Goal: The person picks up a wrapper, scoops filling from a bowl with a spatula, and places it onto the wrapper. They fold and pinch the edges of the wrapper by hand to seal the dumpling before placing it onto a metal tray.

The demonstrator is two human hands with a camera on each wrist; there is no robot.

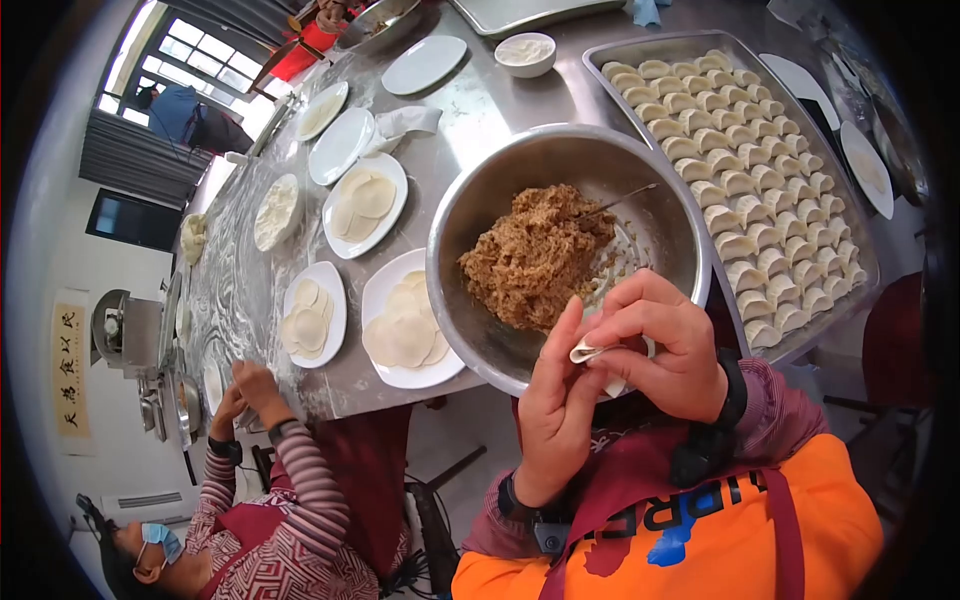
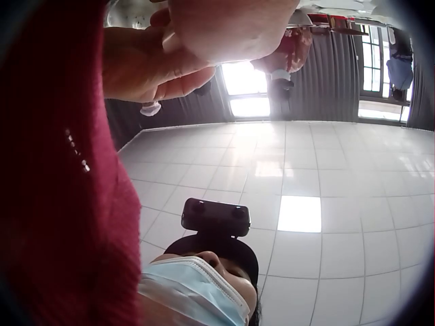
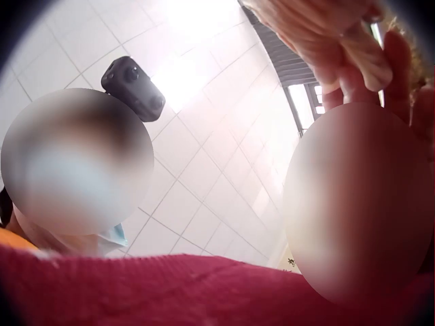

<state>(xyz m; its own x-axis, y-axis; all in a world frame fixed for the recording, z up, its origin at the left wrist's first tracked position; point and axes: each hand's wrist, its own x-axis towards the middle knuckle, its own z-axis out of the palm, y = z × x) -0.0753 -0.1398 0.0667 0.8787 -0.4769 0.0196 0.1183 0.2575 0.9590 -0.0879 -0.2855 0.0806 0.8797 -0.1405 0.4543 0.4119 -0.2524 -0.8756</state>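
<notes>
Both hands meet in front of me, over the near rim of a steel bowl (image 1: 450, 230). Between their fingertips is a folded dumpling (image 1: 583, 353), its pale dough edge showing and most of it hidden by the fingers. My left hand (image 1: 553, 415) pinches it from the left, thumb against the dough. From the right, my right hand (image 1: 665, 345) pinches it with curled fingers. Brown minced filling (image 1: 535, 255) is heaped in the bowl, and a thin metal utensil (image 1: 625, 197) leans out of it. In the left wrist view a bit of dough (image 2: 151, 109) shows below the fingers.
At right, a metal tray (image 1: 735, 290) carries rows of finished dumplings. Plates of round wrappers (image 1: 408, 325) stand left of the bowl on the floured steel table (image 1: 370, 395). A small bowl of flour (image 1: 525, 52) sits behind. Another person (image 1: 260, 500) works at lower left.
</notes>
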